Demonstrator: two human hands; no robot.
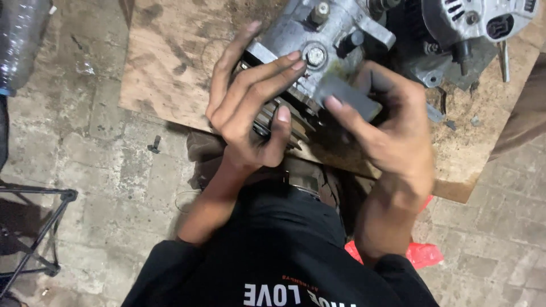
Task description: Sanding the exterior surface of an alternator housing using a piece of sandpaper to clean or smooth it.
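A grey metal motor housing lies on a worn wooden board. My left hand grips the housing's near side, fingers spread over its face beside a bolt, thumb under its ribbed edge. My right hand pinches a small flat dark grey piece against the housing's lower right corner. The hand is blurred.
A second silver housing with vents lies at the board's top right, a thin metal rod beside it. A loose dark screw lies on the stone floor. A black metal stand is at left, a plastic bottle top left, red plastic lower right.
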